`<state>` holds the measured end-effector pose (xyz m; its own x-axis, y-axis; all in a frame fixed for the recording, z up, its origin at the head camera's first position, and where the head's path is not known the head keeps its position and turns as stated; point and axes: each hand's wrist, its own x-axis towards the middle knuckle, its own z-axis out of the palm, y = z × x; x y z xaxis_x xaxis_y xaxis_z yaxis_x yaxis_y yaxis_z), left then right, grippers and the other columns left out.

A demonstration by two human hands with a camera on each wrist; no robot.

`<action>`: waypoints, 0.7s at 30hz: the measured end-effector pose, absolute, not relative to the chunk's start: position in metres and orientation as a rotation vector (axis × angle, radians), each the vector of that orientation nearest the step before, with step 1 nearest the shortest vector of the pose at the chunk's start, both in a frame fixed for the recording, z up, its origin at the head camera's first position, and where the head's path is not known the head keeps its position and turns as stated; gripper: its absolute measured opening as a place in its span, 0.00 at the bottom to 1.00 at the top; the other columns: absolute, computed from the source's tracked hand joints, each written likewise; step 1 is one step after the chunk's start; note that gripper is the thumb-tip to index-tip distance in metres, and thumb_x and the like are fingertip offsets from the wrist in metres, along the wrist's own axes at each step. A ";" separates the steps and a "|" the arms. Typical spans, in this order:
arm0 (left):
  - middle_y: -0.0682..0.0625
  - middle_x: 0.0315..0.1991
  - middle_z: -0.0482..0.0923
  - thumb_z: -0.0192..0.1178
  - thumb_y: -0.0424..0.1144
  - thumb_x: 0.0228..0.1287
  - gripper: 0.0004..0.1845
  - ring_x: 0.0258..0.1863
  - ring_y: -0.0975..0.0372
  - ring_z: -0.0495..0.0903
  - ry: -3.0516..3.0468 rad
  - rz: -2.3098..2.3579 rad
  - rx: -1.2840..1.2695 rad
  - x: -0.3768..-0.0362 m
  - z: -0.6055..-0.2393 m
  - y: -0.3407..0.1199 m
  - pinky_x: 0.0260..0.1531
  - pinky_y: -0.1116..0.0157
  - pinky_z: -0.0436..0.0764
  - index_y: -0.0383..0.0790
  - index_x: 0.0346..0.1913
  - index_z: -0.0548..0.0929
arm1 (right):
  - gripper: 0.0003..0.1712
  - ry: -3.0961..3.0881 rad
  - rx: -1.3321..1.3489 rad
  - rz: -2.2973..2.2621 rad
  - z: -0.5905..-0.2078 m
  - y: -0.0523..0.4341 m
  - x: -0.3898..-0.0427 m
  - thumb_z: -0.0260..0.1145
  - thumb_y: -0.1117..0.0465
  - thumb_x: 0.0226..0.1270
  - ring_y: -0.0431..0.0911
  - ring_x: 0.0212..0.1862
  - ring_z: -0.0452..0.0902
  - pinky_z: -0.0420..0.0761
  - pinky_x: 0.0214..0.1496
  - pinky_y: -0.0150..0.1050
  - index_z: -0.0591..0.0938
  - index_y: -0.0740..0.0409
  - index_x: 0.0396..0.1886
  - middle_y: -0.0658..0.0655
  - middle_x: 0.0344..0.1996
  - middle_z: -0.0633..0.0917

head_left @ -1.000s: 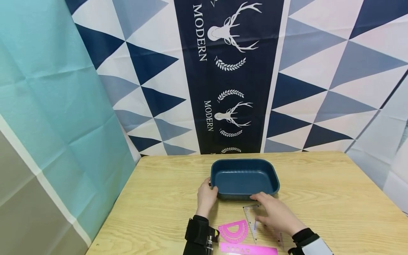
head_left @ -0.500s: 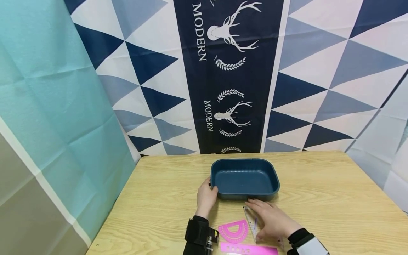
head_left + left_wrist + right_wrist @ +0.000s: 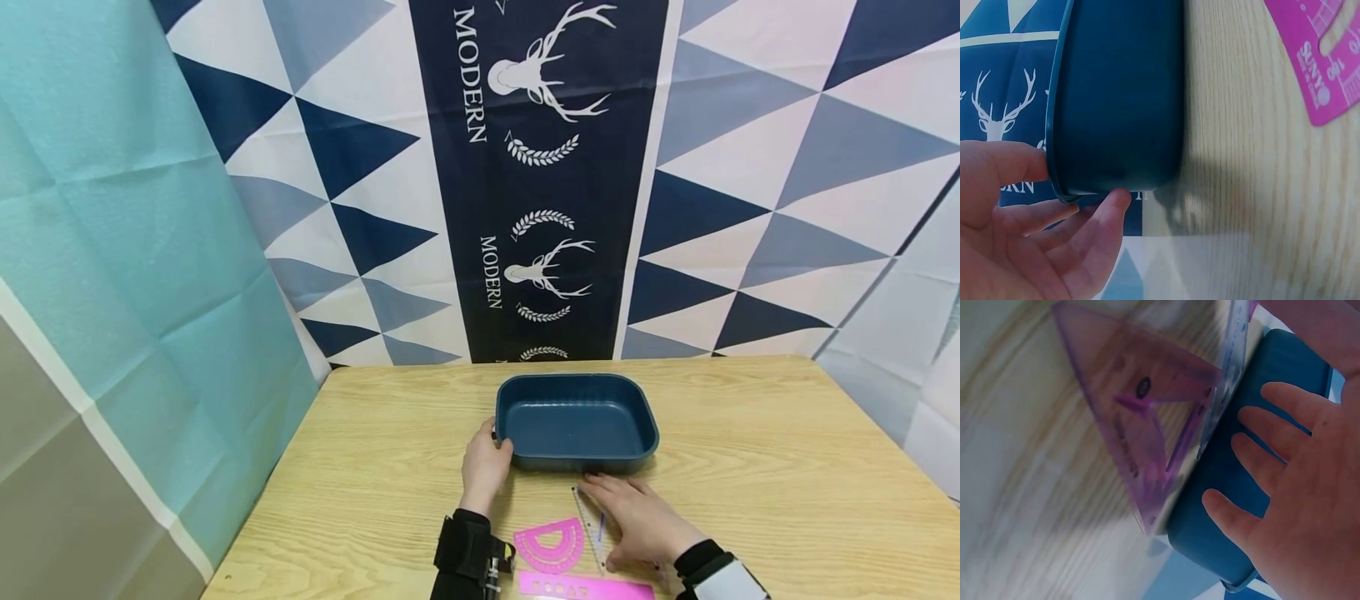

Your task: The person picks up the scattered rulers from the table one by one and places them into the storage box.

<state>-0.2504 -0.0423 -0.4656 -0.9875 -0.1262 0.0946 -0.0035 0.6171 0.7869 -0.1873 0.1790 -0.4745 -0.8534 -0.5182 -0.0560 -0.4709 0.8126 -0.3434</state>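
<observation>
Dark-blue basin (image 3: 577, 417): on the wooden table (image 3: 757, 467).
Left hand (image 3: 486, 468): grips the basin's near left corner, unchanged.
Right hand (image 3: 648, 521): fingers extended, drawn back from the near rim; work apparently centres below.
Purple set square (image 3: 1135, 372): under that hand, contact unclear.
Clear set square (image 3: 589, 523): partly covered.

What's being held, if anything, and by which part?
The left hand holds the blue bin by its near left corner; the right hand appears to hold nothing.
</observation>
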 end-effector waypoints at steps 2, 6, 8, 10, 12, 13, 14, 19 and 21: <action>0.40 0.45 0.79 0.55 0.34 0.58 0.24 0.28 0.56 0.77 -2.699 -1.307 0.110 -0.250 -0.466 -0.042 0.21 0.65 0.70 0.34 0.59 0.71 | 0.56 2.847 -0.781 -0.483 -0.475 0.178 -0.187 0.80 0.49 0.25 0.59 0.62 0.63 0.58 0.60 0.63 0.68 0.59 0.62 0.61 0.60 0.71; 0.41 0.45 0.79 0.55 0.35 0.58 0.24 0.31 0.55 0.78 -2.709 -1.283 0.110 -0.250 -0.467 -0.042 0.23 0.63 0.73 0.35 0.59 0.71 | 0.56 2.837 -0.776 -0.491 -0.476 0.178 -0.187 0.80 0.49 0.26 0.58 0.61 0.64 0.59 0.59 0.63 0.68 0.60 0.62 0.60 0.58 0.72; 0.42 0.45 0.79 0.55 0.35 0.59 0.24 0.33 0.55 0.79 -2.713 -1.279 0.114 -0.250 -0.466 -0.042 0.25 0.62 0.74 0.35 0.59 0.71 | 0.55 2.831 -0.774 -0.492 -0.476 0.178 -0.187 0.80 0.49 0.27 0.58 0.61 0.65 0.59 0.59 0.63 0.68 0.60 0.62 0.59 0.58 0.73; 0.42 0.45 0.79 0.55 0.36 0.59 0.24 0.33 0.55 0.79 -2.712 -1.283 0.120 -0.250 -0.466 -0.042 0.25 0.62 0.74 0.35 0.60 0.71 | 0.55 2.828 -0.780 -0.489 -0.476 0.178 -0.187 0.80 0.50 0.27 0.57 0.60 0.65 0.60 0.59 0.63 0.69 0.60 0.61 0.59 0.57 0.73; 0.42 0.45 0.79 0.54 0.36 0.59 0.24 0.31 0.56 0.78 -2.707 -1.301 0.128 -0.250 -0.467 -0.043 0.24 0.63 0.73 0.36 0.60 0.71 | 0.54 2.820 -0.794 -0.480 -0.476 0.177 -0.187 0.80 0.51 0.27 0.58 0.59 0.66 0.61 0.59 0.62 0.69 0.60 0.61 0.60 0.56 0.73; 0.42 0.45 0.79 0.54 0.36 0.59 0.24 0.30 0.57 0.77 -2.705 -1.300 0.130 -0.249 -0.467 -0.043 0.24 0.63 0.72 0.36 0.60 0.71 | 0.53 2.816 -0.802 -0.475 -0.476 0.177 -0.187 0.80 0.51 0.27 0.58 0.58 0.66 0.61 0.58 0.62 0.69 0.60 0.60 0.60 0.56 0.74; 0.42 0.45 0.79 0.54 0.36 0.59 0.24 0.30 0.57 0.77 -2.703 -1.300 0.129 -0.249 -0.467 -0.043 0.24 0.64 0.72 0.36 0.60 0.71 | 0.53 2.813 -0.809 -0.469 -0.476 0.176 -0.188 0.80 0.52 0.27 0.58 0.58 0.67 0.61 0.58 0.61 0.70 0.60 0.60 0.60 0.55 0.74; 0.43 0.43 0.80 0.55 0.36 0.58 0.23 0.34 0.54 0.79 -2.690 -1.281 0.111 -0.247 -0.468 -0.044 0.25 0.62 0.74 0.37 0.58 0.72 | 0.53 2.794 -0.868 -0.411 -0.474 0.172 -0.189 0.80 0.54 0.25 0.57 0.58 0.66 0.62 0.58 0.61 0.70 0.56 0.61 0.58 0.56 0.73; 0.43 0.43 0.80 0.56 0.37 0.58 0.23 0.35 0.54 0.79 -2.684 -1.279 0.104 -0.248 -0.468 -0.044 0.26 0.61 0.74 0.37 0.58 0.73 | 0.53 2.786 -0.895 -0.380 -0.473 0.170 -0.190 0.80 0.56 0.25 0.56 0.59 0.66 0.63 0.59 0.60 0.70 0.54 0.61 0.57 0.57 0.73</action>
<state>-0.2477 -0.0435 -0.4682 -0.9838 -0.1336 0.1192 0.0085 0.6304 0.7763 -0.1897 0.1703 -0.4729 -0.7997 -0.5918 -0.1011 -0.5430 0.7849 -0.2986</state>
